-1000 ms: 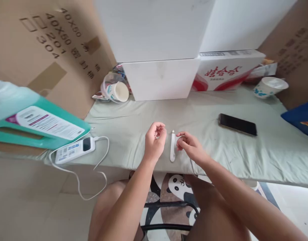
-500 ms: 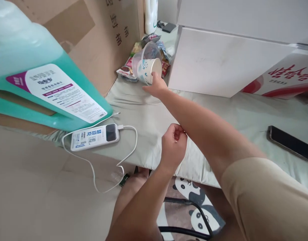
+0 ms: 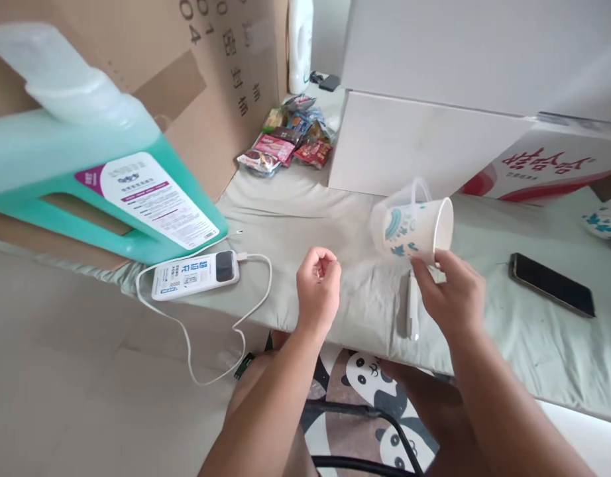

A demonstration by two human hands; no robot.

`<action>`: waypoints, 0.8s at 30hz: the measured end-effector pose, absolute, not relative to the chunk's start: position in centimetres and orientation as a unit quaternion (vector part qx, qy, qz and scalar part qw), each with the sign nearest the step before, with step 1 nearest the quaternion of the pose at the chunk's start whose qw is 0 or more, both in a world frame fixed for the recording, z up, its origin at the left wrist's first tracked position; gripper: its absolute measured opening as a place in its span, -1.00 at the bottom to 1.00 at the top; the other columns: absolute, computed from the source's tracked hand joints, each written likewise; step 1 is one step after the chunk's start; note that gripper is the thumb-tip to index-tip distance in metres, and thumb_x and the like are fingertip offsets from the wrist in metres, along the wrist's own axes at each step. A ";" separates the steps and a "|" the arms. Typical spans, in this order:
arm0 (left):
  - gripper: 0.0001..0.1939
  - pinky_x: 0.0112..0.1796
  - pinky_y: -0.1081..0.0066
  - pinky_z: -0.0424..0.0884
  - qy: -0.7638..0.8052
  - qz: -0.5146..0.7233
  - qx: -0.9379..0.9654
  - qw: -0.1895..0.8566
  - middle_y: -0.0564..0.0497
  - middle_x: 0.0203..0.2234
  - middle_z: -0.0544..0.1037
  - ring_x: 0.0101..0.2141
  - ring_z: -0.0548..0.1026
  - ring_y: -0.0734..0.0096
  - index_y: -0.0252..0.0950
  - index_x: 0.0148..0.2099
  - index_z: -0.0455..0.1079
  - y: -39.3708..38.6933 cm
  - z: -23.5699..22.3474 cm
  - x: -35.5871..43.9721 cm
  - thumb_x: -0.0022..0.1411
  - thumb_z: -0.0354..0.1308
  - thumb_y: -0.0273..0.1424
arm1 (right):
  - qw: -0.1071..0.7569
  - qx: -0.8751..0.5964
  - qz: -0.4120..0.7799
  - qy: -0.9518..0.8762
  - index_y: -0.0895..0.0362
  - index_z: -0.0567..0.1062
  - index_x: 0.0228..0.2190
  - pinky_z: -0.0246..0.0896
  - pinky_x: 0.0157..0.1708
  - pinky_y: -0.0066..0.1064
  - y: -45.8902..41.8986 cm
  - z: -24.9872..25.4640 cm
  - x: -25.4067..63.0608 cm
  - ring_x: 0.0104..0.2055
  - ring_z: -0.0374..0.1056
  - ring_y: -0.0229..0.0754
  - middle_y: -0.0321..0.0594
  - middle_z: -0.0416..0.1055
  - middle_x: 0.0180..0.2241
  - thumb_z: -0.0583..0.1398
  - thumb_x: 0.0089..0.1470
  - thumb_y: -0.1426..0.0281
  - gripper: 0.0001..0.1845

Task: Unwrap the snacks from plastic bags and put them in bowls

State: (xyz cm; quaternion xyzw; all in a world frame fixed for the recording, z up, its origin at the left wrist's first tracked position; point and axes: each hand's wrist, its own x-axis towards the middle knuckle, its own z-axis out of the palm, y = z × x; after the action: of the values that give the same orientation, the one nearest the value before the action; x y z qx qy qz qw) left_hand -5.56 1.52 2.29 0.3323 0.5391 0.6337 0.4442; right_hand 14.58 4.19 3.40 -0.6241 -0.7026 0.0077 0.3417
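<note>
A white paper cup with blue-green printing is tilted on its side in the air, its mouth to the right. My right hand pinches its rim between thumb and fingers. Around the cup's base shows a clear plastic container, blurred by motion. My left hand is curled into a loose fist above the front of the cloth, with nothing visible in it. Just below the cup, a slim white object lies on the cloth, beside my right hand.
Snack packets lie between a cardboard box and a white box. A green jug stands left, behind a cabled power bank. A phone and another printed cup are at right.
My right hand has brought the paper cup and clear container from on top of the snack packets toward me and right. My left hand has shifted slightly left, still curled.
</note>
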 end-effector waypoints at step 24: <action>-0.44 0.27 -0.05 0.29 0.380 0.378 0.651 0.537 -0.13 0.26 0.49 0.31 0.38 0.02 -0.06 0.32 0.27 5.6 -1.6 3.8 0.30 0.20 -0.24 | 0.492 -0.572 -0.165 -0.635 0.08 0.59 -0.31 0.36 -0.24 -0.28 3.9 4.9 21.9 -0.29 0.49 -0.13 -0.19 0.58 -0.37 0.18 0.32 0.39 -0.81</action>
State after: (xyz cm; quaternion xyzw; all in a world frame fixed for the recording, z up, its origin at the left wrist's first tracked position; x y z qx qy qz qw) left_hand 3.84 5.64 -1.59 0.6512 0.3802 0.3780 0.5371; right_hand 21.94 3.85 4.93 -0.5720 -0.6352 -0.1649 0.4921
